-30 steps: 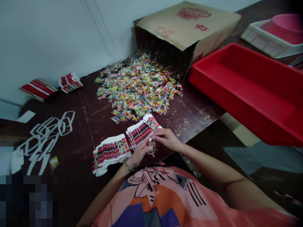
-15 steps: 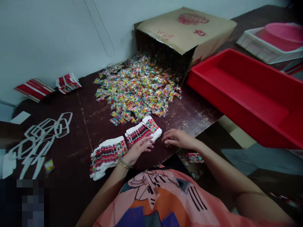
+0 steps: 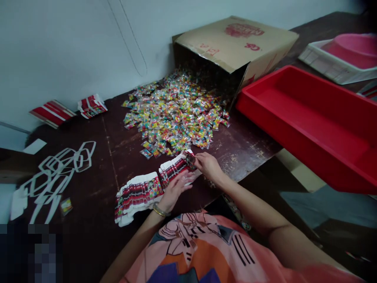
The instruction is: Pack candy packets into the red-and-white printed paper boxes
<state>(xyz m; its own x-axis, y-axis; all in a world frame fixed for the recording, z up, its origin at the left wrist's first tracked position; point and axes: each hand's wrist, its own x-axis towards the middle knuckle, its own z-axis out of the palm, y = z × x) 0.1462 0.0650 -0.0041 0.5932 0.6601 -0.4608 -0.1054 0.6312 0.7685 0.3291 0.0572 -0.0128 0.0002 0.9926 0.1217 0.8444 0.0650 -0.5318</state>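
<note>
White loops (image 3: 60, 185): on the desk (image 3: 97, 157);
Left stack (image 3: 138, 193): printed cartons fanned in a row;
Right stack (image 3: 173, 168): just beside the left one, before the candy packets (image 3: 176, 118);
Left hand (image 3: 173, 192): fingers loosely spread at this stack's near edge;
Right hand (image 3: 209, 167): fingers narrow, pinching a blurred end carton (image 3: 190, 160) at its right end;
Red tray (image 3: 297, 145): well apart from both hands

Pink basin (image 3: 357, 50) in white crate (image 3: 321, 66), loose white bands (image 3: 53, 209)
</note>
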